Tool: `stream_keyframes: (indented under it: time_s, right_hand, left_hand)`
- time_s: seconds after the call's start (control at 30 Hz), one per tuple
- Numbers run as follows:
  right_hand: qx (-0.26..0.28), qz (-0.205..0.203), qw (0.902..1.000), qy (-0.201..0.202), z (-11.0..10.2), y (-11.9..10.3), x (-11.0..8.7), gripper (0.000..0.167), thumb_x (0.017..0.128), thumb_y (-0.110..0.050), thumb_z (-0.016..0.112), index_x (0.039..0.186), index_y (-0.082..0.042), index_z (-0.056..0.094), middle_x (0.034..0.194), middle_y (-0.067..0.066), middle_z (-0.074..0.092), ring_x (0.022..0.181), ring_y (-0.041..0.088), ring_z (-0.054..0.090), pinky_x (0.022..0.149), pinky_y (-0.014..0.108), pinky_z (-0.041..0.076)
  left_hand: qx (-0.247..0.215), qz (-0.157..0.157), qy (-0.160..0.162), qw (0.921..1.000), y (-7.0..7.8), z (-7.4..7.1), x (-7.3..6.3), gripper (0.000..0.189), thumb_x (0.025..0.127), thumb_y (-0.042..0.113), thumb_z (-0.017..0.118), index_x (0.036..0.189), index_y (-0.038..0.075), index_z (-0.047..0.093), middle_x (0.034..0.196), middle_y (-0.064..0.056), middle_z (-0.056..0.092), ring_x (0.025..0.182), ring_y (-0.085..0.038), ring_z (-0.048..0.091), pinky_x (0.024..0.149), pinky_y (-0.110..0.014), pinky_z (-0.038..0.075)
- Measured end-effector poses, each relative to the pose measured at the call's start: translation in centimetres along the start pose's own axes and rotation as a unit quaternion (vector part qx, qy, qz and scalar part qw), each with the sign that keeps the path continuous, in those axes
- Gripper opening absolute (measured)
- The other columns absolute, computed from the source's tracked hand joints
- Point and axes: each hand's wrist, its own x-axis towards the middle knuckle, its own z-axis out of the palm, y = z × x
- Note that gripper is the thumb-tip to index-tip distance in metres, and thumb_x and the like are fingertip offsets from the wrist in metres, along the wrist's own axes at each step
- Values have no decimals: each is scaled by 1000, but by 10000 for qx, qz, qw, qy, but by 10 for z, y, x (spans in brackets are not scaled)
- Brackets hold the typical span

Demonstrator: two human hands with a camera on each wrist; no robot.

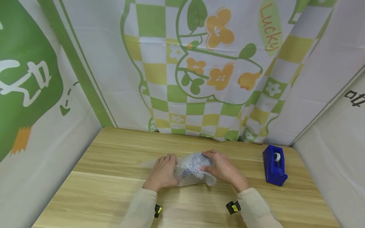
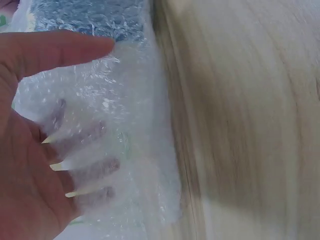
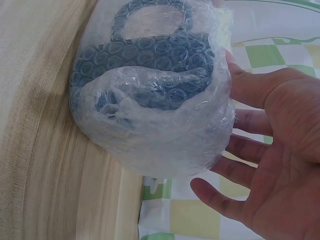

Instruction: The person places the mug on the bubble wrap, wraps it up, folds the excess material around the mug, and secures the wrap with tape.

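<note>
A blue mug lies on its side on the table, rolled in clear bubble wrap; its handle loop shows through the layers in the right wrist view. At the left end, my left hand holds the loose bubble wrap, thumb across the near face and fingers seen blurred through the plastic. My right hand grips the other end of the wrapped bundle, its thumb on the near side and fingers over the far side. The little finger stands off the wrap.
To the right on the wooden table stands a blue tape dispenser with a small roll in it. A printed curtain hangs along the table's back edge, with white cloth walls at both sides.
</note>
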Motion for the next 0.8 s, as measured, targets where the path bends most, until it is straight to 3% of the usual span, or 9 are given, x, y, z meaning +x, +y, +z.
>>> stream_keyframes:
  time_s: [0.27, 0.57, 0.8]
  right_hand:
    - [52, 16, 10000, 27, 1, 0, -1, 59, 89, -27, 79, 139, -1, 60, 137, 18, 60, 125, 38, 57, 104, 54, 46]
    - [45, 35, 10000, 81, 1, -1, -1, 59, 89, -27, 79, 138, 0, 60, 136, 18, 60, 124, 38, 58, 103, 53, 47]
    - [14, 55, 10000, 79, 2, -2, -1, 59, 89, -27, 80, 138, 0, 60, 136, 18, 60, 124, 39, 58, 103, 54, 47]
  left_hand:
    - [-508, 22, -64, 9987, -4, -2, 0, 47, 69, 21, 85, 103, 10, 54, 101, -4, 52, 92, -25, 56, 95, -53, 47]
    - [-23, -393, 276, 9988, -1, 8, 4, 46, 70, 28, 88, 98, 12, 55, 101, -6, 55, 92, -28, 56, 84, -54, 48]
    - [308, -737, -52, 9968, 7, 15, 5, 46, 69, 30, 84, 100, 2, 64, 121, -25, 59, 113, -43, 53, 94, -61, 45]
